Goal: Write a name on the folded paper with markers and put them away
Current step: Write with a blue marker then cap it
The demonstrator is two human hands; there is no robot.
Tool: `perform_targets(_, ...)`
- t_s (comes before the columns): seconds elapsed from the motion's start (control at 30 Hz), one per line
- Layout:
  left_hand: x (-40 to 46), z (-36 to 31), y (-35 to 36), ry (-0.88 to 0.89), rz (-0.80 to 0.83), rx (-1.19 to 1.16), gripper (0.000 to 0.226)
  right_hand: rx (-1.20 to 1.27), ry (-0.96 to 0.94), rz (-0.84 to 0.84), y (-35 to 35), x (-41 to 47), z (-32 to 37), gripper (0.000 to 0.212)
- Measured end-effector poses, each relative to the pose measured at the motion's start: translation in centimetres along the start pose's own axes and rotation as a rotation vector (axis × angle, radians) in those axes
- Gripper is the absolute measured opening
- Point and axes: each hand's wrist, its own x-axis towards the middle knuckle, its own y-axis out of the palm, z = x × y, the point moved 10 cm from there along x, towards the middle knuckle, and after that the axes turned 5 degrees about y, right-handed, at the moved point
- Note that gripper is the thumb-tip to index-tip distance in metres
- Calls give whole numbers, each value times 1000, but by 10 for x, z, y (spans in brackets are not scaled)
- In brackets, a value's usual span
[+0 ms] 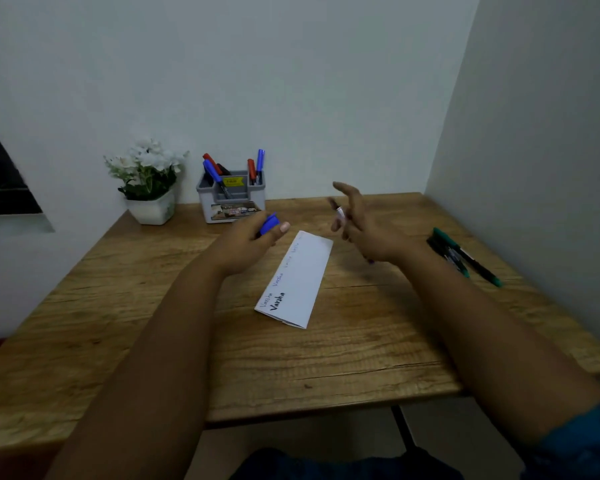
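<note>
The white folded paper (300,278) lies slantwise in the middle of the wooden table (343,344), with handwritten words along its left edge and one bold black word near its lower end. My left hand (246,242) hovers just left of the paper's far end and pinches a blue marker cap (269,224) between thumb and fingers. My right hand (362,230) is raised to the right of the paper's far end and grips an uncapped marker (339,212), blurred, with its tip pointing up and left. The cap and the marker are apart.
A grey desk organiser (231,199) holding several red, blue and black markers stands at the back against the wall. A white pot of white flowers (149,181) is to its left. Two dark and green markers (465,258) lie near the table's right edge.
</note>
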Motion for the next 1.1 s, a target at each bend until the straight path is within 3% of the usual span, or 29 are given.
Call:
perform_targets(0.07,-5,11,3,-67,82,-59,31,219,30,56,5,3,-1,36)
perform_targets(0.13,-10,23,14,-134,213,-96,48,580,94,121,14,4,3,22)
perform_targets(0.2,-14,32,24,-186,328,-68,61,968,163,236,30,3,10,26)
perform_targets(0.27,-16,36,32,-200,417,-49,66,1150,220,363,46,1,16,26)
perform_targets(0.43,-18,39,40,-225,491,-58,65,752,227,345,71,0,11,16)
perform_targets(0.57,-15,40,39,-228,492,-52,49,564,129,325,82,-8,19,15)
perform_targets(0.63,-14,40,38,-226,496,-35,57,531,87,348,87,-9,24,6)
perform_targets(0.77,-13,38,39,-193,522,-13,51,464,19,337,88,-8,25,13)
perform_targets(0.9,-14,36,42,-203,569,-25,60,392,-23,284,85,-6,22,19)
perform_targets(1.1,-13,35,42,-198,595,-2,65,305,-115,269,87,-5,27,12)
